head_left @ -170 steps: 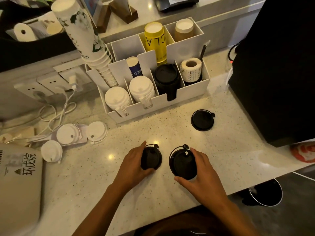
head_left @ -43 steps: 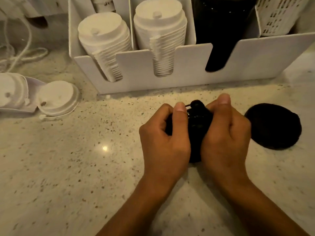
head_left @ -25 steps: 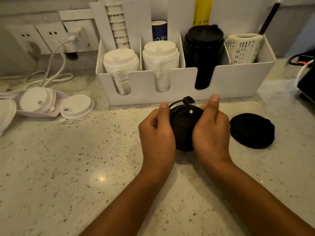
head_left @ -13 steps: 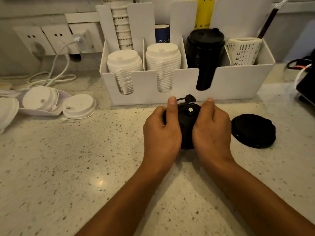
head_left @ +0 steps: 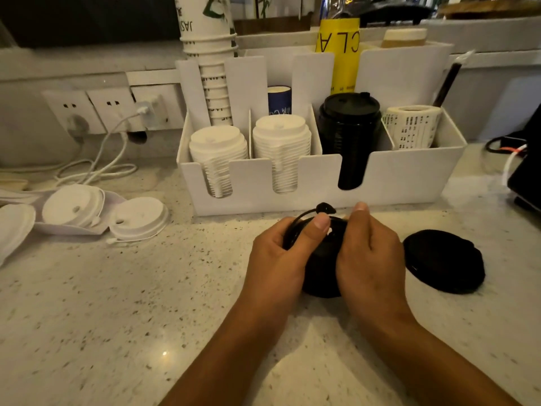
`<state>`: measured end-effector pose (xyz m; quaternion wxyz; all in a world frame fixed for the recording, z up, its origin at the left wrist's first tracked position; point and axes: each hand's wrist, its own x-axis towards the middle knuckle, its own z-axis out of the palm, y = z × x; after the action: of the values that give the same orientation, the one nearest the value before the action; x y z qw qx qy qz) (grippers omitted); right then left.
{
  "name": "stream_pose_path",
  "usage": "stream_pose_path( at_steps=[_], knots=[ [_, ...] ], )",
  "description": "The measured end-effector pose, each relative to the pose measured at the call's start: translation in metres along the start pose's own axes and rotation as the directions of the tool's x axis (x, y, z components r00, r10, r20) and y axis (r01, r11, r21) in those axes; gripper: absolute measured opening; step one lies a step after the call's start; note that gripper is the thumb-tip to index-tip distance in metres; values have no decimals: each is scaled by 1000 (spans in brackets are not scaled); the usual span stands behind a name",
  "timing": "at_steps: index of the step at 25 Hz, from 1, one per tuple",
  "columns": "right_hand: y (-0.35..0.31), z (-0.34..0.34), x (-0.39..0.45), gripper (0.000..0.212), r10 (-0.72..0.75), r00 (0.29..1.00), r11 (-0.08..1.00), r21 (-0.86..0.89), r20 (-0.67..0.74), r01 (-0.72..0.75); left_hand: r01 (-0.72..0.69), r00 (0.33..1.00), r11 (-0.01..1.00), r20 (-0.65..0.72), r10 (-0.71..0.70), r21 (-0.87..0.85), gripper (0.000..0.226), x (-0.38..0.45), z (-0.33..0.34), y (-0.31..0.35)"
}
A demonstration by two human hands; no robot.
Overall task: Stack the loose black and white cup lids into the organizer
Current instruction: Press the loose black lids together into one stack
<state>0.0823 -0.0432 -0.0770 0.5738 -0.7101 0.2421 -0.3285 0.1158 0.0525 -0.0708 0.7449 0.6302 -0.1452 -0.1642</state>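
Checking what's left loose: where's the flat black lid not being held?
Head view, right side: the flat black plastic lid lies on the speckled counter, just right of the right hand, before the white organizer.

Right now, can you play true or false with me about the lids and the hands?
1. Both hands hold black lids. True: the left hand and right hand clasp the black lids just above the counter.
2. Another black lid lies in the organizer's rightmost slot. False: the loose black lid lies on the counter right of the hands; that slot holds a label roll.
3. White lids fill two front slots of the organizer. True: two white stacks sit side by side.
4. No white lids are left outside. False: loose white lids lie at the left.
5. The black stack sits left of the white stacks. False: it sits to their right.
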Motion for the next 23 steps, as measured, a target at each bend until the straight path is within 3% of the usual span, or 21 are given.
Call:
stream_pose_path(
  at_steps=[6,9,13,18,21,23],
  knots=[
    [-1,0,2,51,39,999,999,12,-18,-39,-35,999,996,-8,35,-84,21,2,-4,-4],
    [1,0,3,49,71,997,997,1,-25,-71,-57,998,998,-33,57,-11,22,1,-3,-5],
    [-5,1,1,45,17,1000,999,-35,-3,-17,-43,999,997,-21,41,-58,24,-1,-4,-4],
    [-4,-6,4,43,6,999,1000,-14,-40,-7,-83,994,996,74,85,-37,29,-3,-3,-3],
    [-7,-9,6,38,-81,996,989,-123,37,85,-80,996,994,39,84,-75,25,-2,-4,-5],
    [-8,-23,12,24,-213,977,960,-189,-17,206,-80,997,995,-16,79,-68,23,1,-5,-7]
  ],
)
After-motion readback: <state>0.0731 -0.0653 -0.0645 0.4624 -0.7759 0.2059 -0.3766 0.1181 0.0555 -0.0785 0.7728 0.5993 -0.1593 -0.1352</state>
